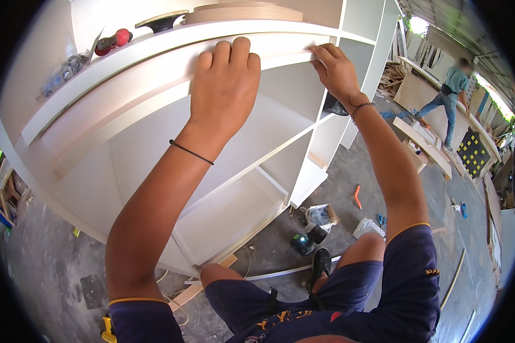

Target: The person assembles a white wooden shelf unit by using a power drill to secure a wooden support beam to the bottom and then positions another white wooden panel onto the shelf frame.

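Long, smooth white strip (134, 88): runs L–R under the top front edge of the white panelled shelf unit (360, 28), both hands on it.
L hand (226, 86): at the strip's mid-length, 4 fingers folded close together, tips + thumb hidden; can't tell how firm the grip is.
R hand (336, 67): near the strip's R end, thumb + fingers narrow, pinching its edge.
Room: bare stretch of strip btwn hands; open compartments below, approx. L-to-R under both forearms.
Up top: 1 red-and-black tool (115, 41), 1 crinkly clear plastic bag (60, 77), flat curved tan wood pieces (246, 12), stacked, count unclear.
Floor (349, 160): grey, scuffed concrete; 1 bent orange-red piece (357, 197), 1 small open cardboard box (331, 215) w/ plastic inside.
Far R: 1 co-worker (455, 86), well apart, standing by a long board.
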Available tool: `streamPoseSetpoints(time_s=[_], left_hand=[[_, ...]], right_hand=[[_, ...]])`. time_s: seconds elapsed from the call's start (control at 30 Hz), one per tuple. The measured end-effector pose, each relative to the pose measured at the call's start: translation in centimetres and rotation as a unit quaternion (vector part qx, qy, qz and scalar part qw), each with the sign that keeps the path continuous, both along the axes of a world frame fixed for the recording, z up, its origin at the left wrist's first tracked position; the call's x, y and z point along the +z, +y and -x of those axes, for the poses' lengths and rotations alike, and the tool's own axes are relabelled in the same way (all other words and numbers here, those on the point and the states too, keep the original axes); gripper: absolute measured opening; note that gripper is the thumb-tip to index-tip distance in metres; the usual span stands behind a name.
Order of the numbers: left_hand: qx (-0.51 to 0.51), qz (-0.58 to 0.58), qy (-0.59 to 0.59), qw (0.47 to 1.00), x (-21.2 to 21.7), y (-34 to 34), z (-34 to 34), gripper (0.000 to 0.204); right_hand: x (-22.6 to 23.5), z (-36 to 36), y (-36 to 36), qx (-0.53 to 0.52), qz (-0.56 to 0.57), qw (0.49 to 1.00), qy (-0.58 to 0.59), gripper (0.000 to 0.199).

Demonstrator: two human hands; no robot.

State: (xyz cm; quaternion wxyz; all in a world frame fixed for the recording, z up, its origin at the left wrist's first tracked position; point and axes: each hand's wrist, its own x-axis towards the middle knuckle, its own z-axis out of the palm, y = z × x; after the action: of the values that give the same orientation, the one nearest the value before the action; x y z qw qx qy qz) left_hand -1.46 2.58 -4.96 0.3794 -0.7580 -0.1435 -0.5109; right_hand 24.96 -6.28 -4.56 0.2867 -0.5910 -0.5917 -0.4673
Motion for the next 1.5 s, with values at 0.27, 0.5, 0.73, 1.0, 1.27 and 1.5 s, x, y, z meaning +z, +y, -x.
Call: streamPoseSetpoints(time_s=[0.27, 0.5, 0.73, 1.0, 1.27, 1.5], left_hand=[[-0.078, 0.001, -0.025, 0.997, -0.1, -0.4, 1.7, 0.015], [-0.15, 0.071, -0.035, 0.985, -4.2, -2.8, 3.0, 0.022], [-0.07, 0.37, 0.141, 0.916, -13.6, 0.0, 1.8, 0.037], [-0.033, 0.412, 0.211, 0.886, -13.5, -0.6, 1.2, 0.043], [-0.047, 0.478, 0.222, 0.849, -13.4, -0.8, 1.7, 0.046], [-0.017, 0.49, 0.272, 0.828, -13.5, -1.1, 2.7, 0.057]], right_hand=[[-7.8, 1.0, -2.4, 0.048, -0.128, 0.973, 0.187, 0.038], [-39.2, -1.4, -15.4, -0.125, -0.139, 0.839, 0.512, 0.033], [-52.2, 2.6, -19.7, -0.231, 0.222, 0.67, 0.67, 0.101], [-55.0, 5.0, -22.2, -0.119, 0.044, 0.643, 0.755, 0.121], [-56.1, 4.7, -21.7, 0.038, 0.099, 0.561, 0.821, 0.103], [-55.1, 5.7, -20.9, 0.033, 0.039, 0.472, 0.88, 0.083]])
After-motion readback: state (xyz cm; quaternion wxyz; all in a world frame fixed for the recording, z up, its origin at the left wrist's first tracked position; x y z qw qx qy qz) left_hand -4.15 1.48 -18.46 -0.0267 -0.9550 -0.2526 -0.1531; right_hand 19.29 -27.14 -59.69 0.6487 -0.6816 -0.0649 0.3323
